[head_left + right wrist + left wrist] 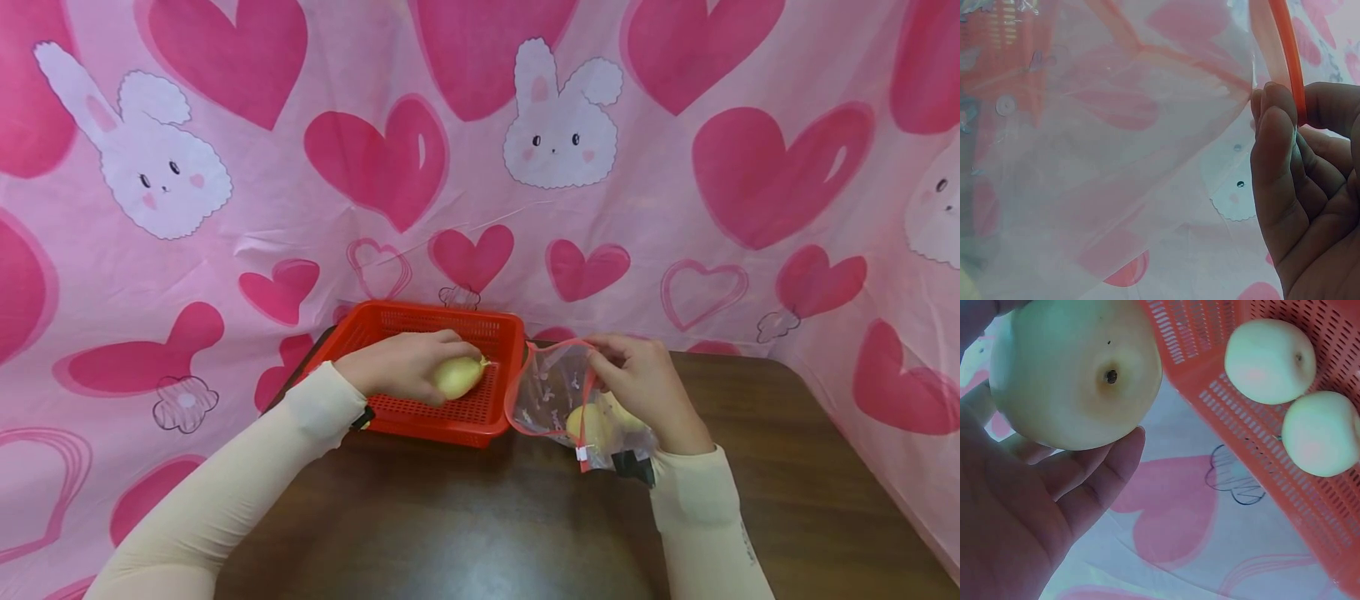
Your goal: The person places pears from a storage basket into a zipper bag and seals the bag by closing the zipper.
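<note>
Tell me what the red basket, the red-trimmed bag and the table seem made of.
Red basket: likely moulded plastic, satiny; regular slots.
Red-trimmed bag: probably glossy plastic film; see-through with bright glints.
Table: wood or wood-look laminate, unclear which; brown, soft sheen.

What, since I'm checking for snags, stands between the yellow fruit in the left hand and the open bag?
In the head view, the right wall of the red basket lies between the fruit and the bag. Nothing else visible does. I can't tell whether the fruit is higher than that wall.
</note>
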A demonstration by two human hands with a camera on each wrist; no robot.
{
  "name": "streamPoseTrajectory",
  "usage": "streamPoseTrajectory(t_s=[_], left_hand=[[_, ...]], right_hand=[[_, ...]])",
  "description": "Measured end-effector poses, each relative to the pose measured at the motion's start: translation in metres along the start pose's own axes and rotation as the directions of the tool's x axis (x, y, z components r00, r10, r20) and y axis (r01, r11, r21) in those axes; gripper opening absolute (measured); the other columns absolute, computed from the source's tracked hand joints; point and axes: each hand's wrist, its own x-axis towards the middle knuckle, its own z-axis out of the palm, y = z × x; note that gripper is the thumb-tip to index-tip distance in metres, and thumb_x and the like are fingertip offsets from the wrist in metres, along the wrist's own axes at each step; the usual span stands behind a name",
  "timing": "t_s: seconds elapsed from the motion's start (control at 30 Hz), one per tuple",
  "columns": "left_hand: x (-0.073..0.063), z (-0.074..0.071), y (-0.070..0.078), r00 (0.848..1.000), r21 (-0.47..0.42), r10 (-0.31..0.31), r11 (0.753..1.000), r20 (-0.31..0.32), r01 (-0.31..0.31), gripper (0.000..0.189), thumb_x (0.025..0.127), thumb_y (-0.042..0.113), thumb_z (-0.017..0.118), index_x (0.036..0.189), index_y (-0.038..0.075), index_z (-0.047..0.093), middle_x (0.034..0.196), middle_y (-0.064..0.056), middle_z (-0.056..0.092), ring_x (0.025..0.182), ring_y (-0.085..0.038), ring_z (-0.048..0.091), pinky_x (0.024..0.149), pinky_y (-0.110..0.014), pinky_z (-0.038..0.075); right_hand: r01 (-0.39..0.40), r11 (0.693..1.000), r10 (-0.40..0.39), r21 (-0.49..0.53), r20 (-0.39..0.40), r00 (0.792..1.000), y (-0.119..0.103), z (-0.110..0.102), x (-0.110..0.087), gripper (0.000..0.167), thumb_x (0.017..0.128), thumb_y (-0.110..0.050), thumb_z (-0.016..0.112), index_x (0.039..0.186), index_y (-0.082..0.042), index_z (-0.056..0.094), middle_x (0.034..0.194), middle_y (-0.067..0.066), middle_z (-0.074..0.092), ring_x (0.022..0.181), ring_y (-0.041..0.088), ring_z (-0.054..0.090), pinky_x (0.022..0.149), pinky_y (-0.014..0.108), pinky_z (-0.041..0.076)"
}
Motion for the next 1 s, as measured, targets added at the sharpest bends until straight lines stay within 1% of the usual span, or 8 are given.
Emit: streamPoseTrajectory(t_s=[0.2, 0.4, 0.5, 0.67, 0.83, 1.0], left_hand=[[0.003, -0.003, 0.01, 0.997, 0.051, 0.069, 0.996, -0.018, -0.068, 0.072, 0.071, 0.031, 0.084, 0.134, 0.04, 0.051, 0.122, 0.017, 0.048, 0.099, -0.005, 0.049, 0.077, -0.024, 0.049], [0.008, -0.006, 0.019, 0.989, 0.085, 0.142, 0.987, -0.039, -0.138, 0.069, 0.072, 0.031, 0.084, 0.134, 0.036, 0.053, 0.123, 0.015, 0.049, 0.099, -0.005, 0.049, 0.078, -0.024, 0.049], [0.01, -0.007, 0.023, 0.988, 0.094, 0.15, 0.985, -0.036, -0.146, 0.07, 0.071, 0.03, 0.084, 0.134, 0.035, 0.054, 0.123, 0.014, 0.049, 0.1, -0.006, 0.049, 0.078, -0.023, 0.049], [0.01, -0.009, 0.028, 0.989, 0.101, 0.143, 0.985, -0.027, -0.14, 0.07, 0.071, 0.031, 0.085, 0.134, 0.035, 0.054, 0.123, 0.013, 0.05, 0.102, -0.007, 0.049, 0.078, -0.024, 0.05], [0.013, -0.011, 0.032, 0.985, 0.118, 0.166, 0.98, -0.035, -0.161, 0.068, 0.072, 0.031, 0.084, 0.133, 0.035, 0.054, 0.122, 0.013, 0.051, 0.1, -0.006, 0.049, 0.078, -0.024, 0.049], [0.015, -0.011, 0.035, 0.982, 0.131, 0.185, 0.975, -0.04, -0.179, 0.067, 0.072, 0.031, 0.082, 0.133, 0.035, 0.055, 0.121, 0.013, 0.051, 0.098, -0.005, 0.049, 0.078, -0.023, 0.049]], right_hand=[[0.002, 1.0, -0.002, -0.005, 0.004, 1.0, 0.0, -0.001, 0.0, 0.024, 0.091, -0.011, 0.067, 0.113, -0.004, 0.072, 0.08, 0.002, 0.07, 0.058, 0.012, 0.062, 0.058, 0.027, 0.054], [0.006, 1.0, -0.006, 0.005, 0.009, 1.0, -0.001, -0.001, 0.0, 0.024, 0.091, -0.012, 0.067, 0.113, -0.004, 0.072, 0.079, 0.002, 0.07, 0.057, 0.012, 0.062, 0.057, 0.027, 0.055], [-0.001, 1.0, 0.001, 0.009, 0.016, 1.0, -0.001, -0.001, 0.0, 0.023, 0.091, -0.012, 0.067, 0.113, -0.004, 0.072, 0.079, 0.001, 0.07, 0.057, 0.012, 0.062, 0.058, 0.027, 0.055], [0.004, 1.0, -0.004, 0.011, 0.013, 1.0, -0.001, 0.0, -0.001, 0.022, 0.091, -0.011, 0.066, 0.111, -0.004, 0.072, 0.077, 0.001, 0.069, 0.057, 0.012, 0.061, 0.057, 0.027, 0.054], [0.024, 1.0, -0.024, 0.014, 0.003, 1.0, -0.001, 0.001, 0.0, 0.022, 0.091, -0.011, 0.066, 0.111, -0.004, 0.073, 0.076, 0.0, 0.069, 0.056, 0.011, 0.061, 0.056, 0.027, 0.054], [0.025, 1.0, -0.025, 0.013, 0.004, 1.0, -0.001, 0.0, 0.0, 0.023, 0.091, -0.012, 0.067, 0.111, -0.005, 0.072, 0.076, 0.0, 0.069, 0.056, 0.011, 0.061, 0.056, 0.027, 0.054]])
